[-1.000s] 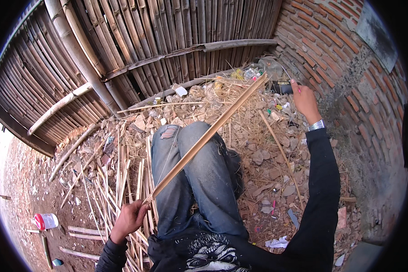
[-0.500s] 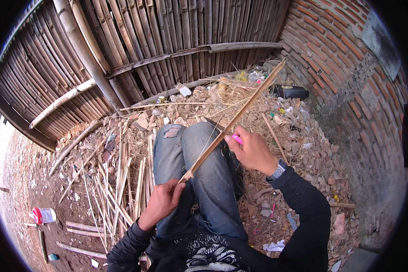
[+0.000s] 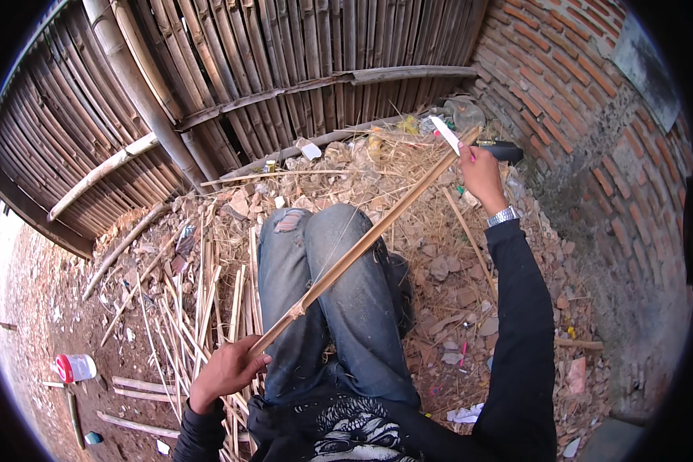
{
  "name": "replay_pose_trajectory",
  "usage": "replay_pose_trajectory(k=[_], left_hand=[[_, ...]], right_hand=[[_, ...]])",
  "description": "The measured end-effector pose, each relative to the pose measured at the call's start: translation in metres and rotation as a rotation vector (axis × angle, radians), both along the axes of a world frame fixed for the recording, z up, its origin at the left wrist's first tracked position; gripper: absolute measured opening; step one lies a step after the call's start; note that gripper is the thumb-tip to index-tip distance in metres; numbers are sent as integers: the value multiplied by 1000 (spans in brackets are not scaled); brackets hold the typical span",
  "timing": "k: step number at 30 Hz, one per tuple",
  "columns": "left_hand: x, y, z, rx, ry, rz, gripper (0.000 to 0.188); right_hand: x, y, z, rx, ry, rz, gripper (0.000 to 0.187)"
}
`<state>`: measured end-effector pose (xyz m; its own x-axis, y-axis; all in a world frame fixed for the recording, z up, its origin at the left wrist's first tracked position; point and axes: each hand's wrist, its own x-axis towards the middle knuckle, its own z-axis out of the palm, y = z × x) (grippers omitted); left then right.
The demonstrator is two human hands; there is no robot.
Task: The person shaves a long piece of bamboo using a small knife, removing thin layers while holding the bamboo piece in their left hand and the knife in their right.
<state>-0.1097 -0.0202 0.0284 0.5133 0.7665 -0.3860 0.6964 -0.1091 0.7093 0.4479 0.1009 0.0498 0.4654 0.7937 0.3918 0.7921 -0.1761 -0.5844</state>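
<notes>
A long split bamboo strip (image 3: 369, 237) slants across my lap, from lower left to upper right. My left hand (image 3: 229, 371) is closed round its near end, beside my left thigh. Out at the strip's far end, my right hand (image 3: 481, 181) grips a knife (image 3: 445, 135). Its pale blade points up and to the left, by the strip's tip; whether it touches the bamboo I cannot tell. The fist mostly hides the knife's handle. A ragged, frayed spot shows on the strip not far above my left hand. Beneath it are my knees in worn jeans (image 3: 339, 254).
Several thin bamboo strips (image 3: 200, 308) lie on the ground to my left, with a red and white tub (image 3: 75, 367) farther out. Rubble and straw surround my legs. A bamboo wall (image 3: 285, 54) stands ahead, a brick wall (image 3: 577, 92) at the right. A black object (image 3: 500, 150) lies near their corner.
My right hand has moved with the knife up and away, from mid-strip to the far end. My left hand has drawn down and left, taking the strip with it.
</notes>
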Motion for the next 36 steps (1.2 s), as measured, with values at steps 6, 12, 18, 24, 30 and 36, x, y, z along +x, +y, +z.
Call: replay_pose_trajectory(k=[6, 12, 18, 24, 30, 36], left_hand=[[-12, -10, -1, -4, 37, 19, 22], [0, -20, -25, 247, -34, 2, 17], [5, -16, -30, 191, -51, 2, 19], [4, -17, -40, 315, -44, 11, 17], [8, -23, -46, 403, 4, 48, 16], [12, -27, -44, 337, -20, 66, 20]], right_hand=[[-1, -5, -9, -104, -156, -120, 51], [-6, -11, -13, 31, -156, -139, 54], [-4, -22, -32, 343, 234, -64, 54], [-67, -49, -15, 46, 997, 166, 30], [-76, -47, -15, 80, 1008, 243, 25], [-77, -51, -15, 181, 1240, 320, 7]])
